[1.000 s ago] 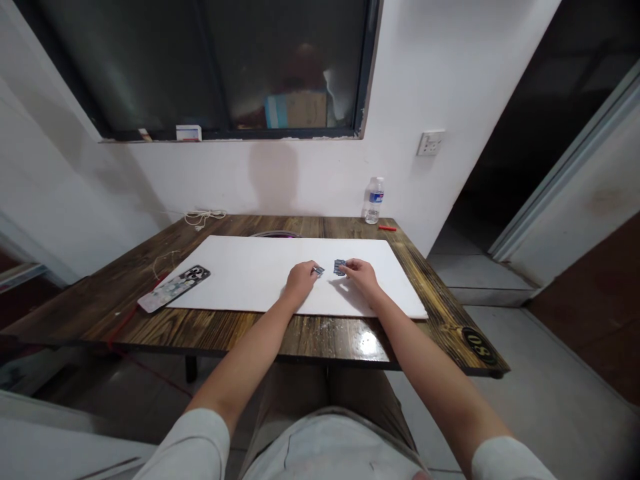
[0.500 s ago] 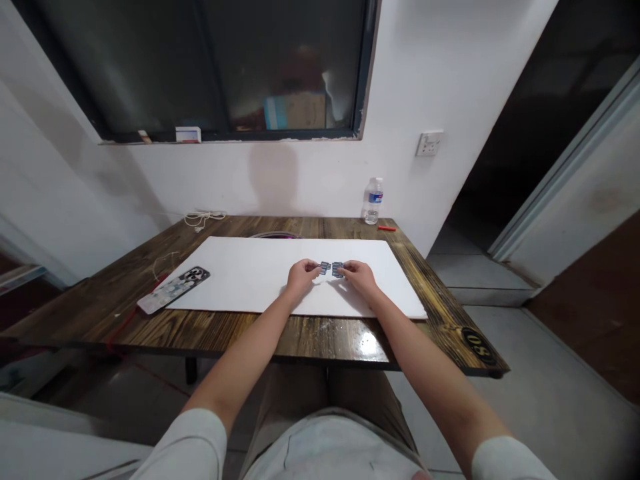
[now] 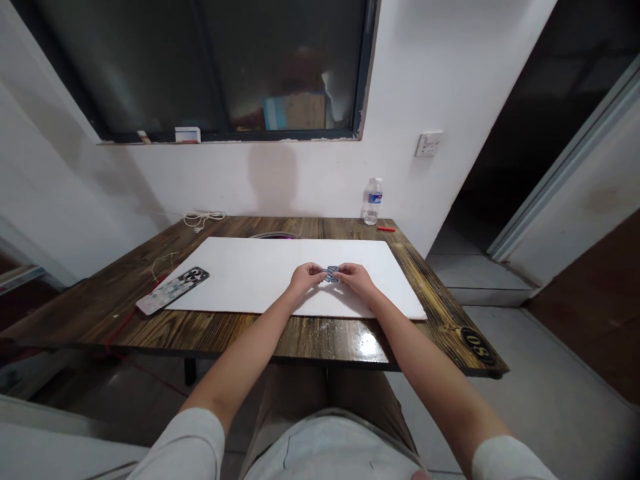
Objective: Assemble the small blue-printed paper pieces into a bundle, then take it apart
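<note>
My left hand and my right hand meet over the white board, closed with thumbs and fingers pinching. Between them are two small flat dark blue-grey patterned pieces, one in each hand. Their inner edges come together or overlap; whether they are joined I cannot tell. The fingers cover the outer sides of both pieces, and their exact kind is too small to make out.
A phone in a patterned case lies across the board's left edge. At the back of the wooden table are a water bottle, a red pen-like stick and a white cable.
Both hands have moved inward and slightly down. The two pieces, apart with a small gap before, now meet or overlap between the fingertips.
</note>
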Tool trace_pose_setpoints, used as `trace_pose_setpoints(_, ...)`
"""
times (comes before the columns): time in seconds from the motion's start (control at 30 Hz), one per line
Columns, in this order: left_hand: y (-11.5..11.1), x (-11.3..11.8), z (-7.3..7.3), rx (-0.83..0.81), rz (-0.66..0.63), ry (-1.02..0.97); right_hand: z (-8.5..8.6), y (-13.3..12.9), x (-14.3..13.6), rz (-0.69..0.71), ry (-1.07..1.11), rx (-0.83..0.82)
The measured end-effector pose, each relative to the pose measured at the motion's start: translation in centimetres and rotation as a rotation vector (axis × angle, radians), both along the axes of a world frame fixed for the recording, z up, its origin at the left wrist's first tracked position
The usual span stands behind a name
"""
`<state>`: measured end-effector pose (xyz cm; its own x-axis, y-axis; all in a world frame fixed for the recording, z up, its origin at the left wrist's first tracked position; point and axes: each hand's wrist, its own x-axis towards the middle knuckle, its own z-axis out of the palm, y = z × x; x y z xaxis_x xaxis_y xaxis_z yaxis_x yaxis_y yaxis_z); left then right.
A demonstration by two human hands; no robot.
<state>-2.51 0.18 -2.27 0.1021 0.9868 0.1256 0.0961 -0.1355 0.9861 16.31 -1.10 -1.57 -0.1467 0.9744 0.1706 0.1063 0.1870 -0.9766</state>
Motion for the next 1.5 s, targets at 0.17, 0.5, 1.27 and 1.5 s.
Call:
trace_pose_setpoints(0.17,0.1,-0.1,-0.1,-0.016,0.008,-0.001,0.0,-0.1,-0.1,-0.002,-0.002,0.007)
trace_pose_setpoints(0.5,-0.5,0.3,1.0,-0.075,0.042,-0.044,0.0,0.2,0.3,-0.119,0.088,-0.007)
trace_pose_setpoints(1.27,-0.5,0.6,1.1,-0.038,0.008,-0.108,0.0,-0.3,0.0,0.060,0.004,0.007)
trace_pose_setpoints(1.5,-0.5,0.6,1.2,-0.012,-0.005,-0.133,0.2,-0.6,-0.1,0.120,-0.071,0.020)
